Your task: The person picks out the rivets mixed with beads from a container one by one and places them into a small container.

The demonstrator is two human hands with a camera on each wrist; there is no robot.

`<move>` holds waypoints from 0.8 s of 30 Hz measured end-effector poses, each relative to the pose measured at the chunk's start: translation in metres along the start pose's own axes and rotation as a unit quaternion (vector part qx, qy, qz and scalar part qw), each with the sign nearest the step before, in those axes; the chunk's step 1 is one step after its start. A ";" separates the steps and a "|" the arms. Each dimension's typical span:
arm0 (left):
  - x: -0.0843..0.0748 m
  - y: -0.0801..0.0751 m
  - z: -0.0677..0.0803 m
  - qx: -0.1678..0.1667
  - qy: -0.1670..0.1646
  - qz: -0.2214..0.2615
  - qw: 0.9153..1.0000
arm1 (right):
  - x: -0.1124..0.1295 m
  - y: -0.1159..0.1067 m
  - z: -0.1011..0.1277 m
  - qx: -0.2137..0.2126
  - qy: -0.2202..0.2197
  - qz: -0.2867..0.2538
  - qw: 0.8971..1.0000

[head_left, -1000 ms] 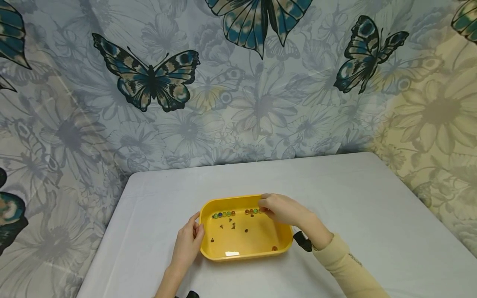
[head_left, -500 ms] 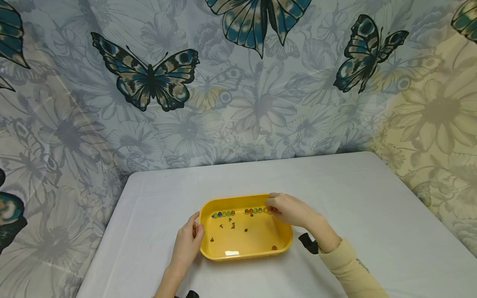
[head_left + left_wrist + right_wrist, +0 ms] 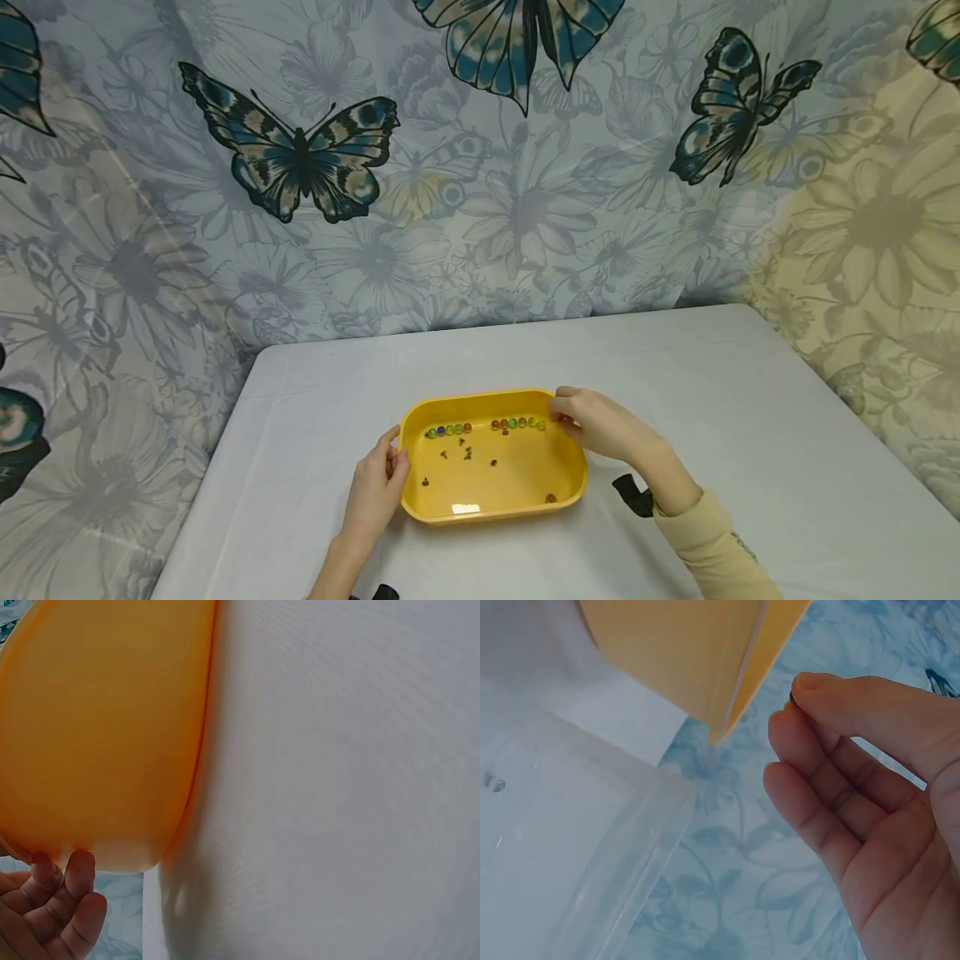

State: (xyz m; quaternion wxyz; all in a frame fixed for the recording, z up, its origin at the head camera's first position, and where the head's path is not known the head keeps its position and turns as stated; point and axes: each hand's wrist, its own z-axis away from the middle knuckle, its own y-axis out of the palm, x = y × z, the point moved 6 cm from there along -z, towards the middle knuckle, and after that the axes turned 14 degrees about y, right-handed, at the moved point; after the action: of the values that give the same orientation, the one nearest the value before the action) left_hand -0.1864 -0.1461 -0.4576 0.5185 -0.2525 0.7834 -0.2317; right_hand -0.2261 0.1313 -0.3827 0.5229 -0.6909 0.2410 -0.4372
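A yellow tray (image 3: 495,492) sits on the white table. My left hand (image 3: 377,485) holds its left end; in the left wrist view, fingertips (image 3: 79,871) touch the outside wall. Along the tray's far side lie two rows of small glass balls: a left row (image 3: 450,430) in green, blue and orange, and a right row (image 3: 517,423) in orange, green and yellow-green. My right hand (image 3: 600,423) is at the far right corner, just beyond the right row. In the right wrist view, its thumb and forefinger pinch a tiny dark thing (image 3: 793,698), mostly hidden by the fingertips.
Several small brown bits (image 3: 468,454) are scattered over the tray floor, with an orange-brown ball (image 3: 551,498) near the front right corner. A translucent plastic edge (image 3: 652,817) shows in the right wrist view. Butterfly-patterned cloth (image 3: 480,208) hangs behind the white table (image 3: 360,367).
My right hand has moved right along the tray's far side to its corner, and more balls at the right row's end now show. The left hand stays at the rim.
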 end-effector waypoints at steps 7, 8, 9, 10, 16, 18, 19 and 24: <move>0.000 0.000 0.000 0.002 0.001 0.000 1.000 | -0.009 -0.004 0.007 -0.023 0.012 -0.005 1.000; 0.000 0.000 -0.001 0.003 0.001 -0.001 1.000 | -0.010 -0.005 0.008 -0.025 0.015 -0.007 1.000; 0.000 0.000 0.000 0.003 0.001 -0.002 1.000 | -0.011 -0.005 0.009 -0.028 0.018 -0.009 0.999; 0.000 0.000 0.000 0.003 0.001 -0.002 1.000 | -0.012 -0.006 0.010 -0.031 0.021 -0.010 0.999; 0.000 -0.001 -0.001 -0.004 0.007 -0.007 1.000 | -0.019 -0.008 0.017 -0.049 0.028 -0.012 0.998; -0.001 -0.001 -0.001 -0.007 0.009 -0.008 1.000 | -0.020 -0.009 0.019 -0.055 0.031 -0.012 0.998; 0.000 -0.001 -0.001 -0.007 0.008 -0.007 1.000 | -0.021 -0.009 0.020 -0.058 0.032 -0.011 0.998; 0.000 0.000 0.000 0.000 -0.004 -0.002 1.000 | -0.026 -0.011 0.026 -0.073 0.041 -0.016 0.996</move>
State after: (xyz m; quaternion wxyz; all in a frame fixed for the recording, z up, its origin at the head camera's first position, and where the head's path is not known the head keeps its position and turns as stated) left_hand -0.1867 -0.1455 -0.4575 0.5214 -0.2545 0.7808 -0.2317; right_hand -0.2182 0.1686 -0.3834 0.4535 -0.7127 0.2820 -0.4548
